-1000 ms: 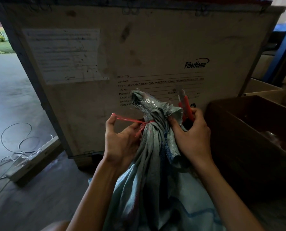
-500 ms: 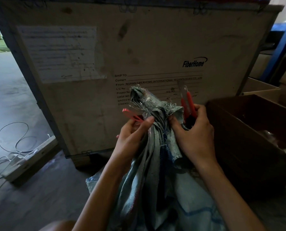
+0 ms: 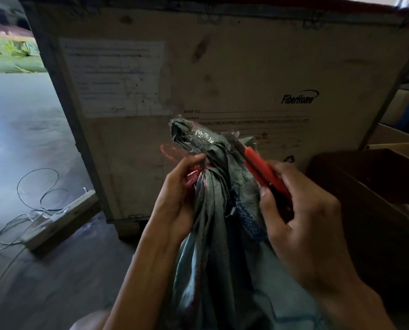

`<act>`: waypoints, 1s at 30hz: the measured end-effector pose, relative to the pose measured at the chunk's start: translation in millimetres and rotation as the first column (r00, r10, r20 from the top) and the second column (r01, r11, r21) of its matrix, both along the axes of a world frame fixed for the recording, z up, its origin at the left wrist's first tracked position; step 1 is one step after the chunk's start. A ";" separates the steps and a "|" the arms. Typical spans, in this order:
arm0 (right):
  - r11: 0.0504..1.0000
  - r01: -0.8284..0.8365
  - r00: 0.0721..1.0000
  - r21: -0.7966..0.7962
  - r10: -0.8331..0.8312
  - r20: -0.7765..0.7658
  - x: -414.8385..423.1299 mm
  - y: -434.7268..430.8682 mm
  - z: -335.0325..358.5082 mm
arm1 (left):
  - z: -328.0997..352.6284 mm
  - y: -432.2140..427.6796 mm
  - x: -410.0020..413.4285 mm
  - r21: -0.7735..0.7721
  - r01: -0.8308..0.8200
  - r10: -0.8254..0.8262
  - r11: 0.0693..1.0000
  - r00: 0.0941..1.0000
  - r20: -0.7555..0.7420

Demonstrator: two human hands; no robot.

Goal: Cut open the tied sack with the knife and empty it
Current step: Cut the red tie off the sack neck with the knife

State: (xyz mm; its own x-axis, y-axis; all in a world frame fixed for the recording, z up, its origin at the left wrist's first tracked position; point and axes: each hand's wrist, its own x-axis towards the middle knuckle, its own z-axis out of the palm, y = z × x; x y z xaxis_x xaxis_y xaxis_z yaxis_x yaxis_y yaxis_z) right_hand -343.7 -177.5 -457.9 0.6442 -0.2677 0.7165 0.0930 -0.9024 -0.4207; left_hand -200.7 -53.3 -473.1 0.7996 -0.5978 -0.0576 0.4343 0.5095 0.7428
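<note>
At the far left, a white power strip (image 3: 63,216) with its thin cable (image 3: 32,184) is lying on the concrete floor (image 3: 20,129), well apart from the work. Moving right, the left hand (image 3: 175,198) is pinching the gathered neck of the sack (image 3: 213,210); its grip is closing narrowly on the cloth just beside the red string (image 3: 175,154) that is tying the neck. A loose loop of this string is standing out to the left of the neck, and the knot itself is partly hidden by the fingers. The sack is hanging in the middle, between the 2 hands, in front of a big wooden crate (image 3: 222,67).

To the right, the right hand (image 3: 301,217) is holding the knife (image 3: 258,167) by its red handle, with the grip wrapped around it; the blade is pointing up and left, touching or almost touching the neck of the sack.

I judge the step in hand is cutting the string. To do it well, the left hand should be pulling the loop tight and away from the cloth, keeping the fingers behind the blade, and the cut should be going away from the body. A brown box (image 3: 377,191) is standing at the right, possibly for the contents
</note>
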 end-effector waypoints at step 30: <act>0.998 0.010 0.987 -0.064 -0.021 -0.160 -5.4 2.7 2.1 | 20.8 8.6 -14.4 0.018 -0.315 0.314 0.949 0.948 0.045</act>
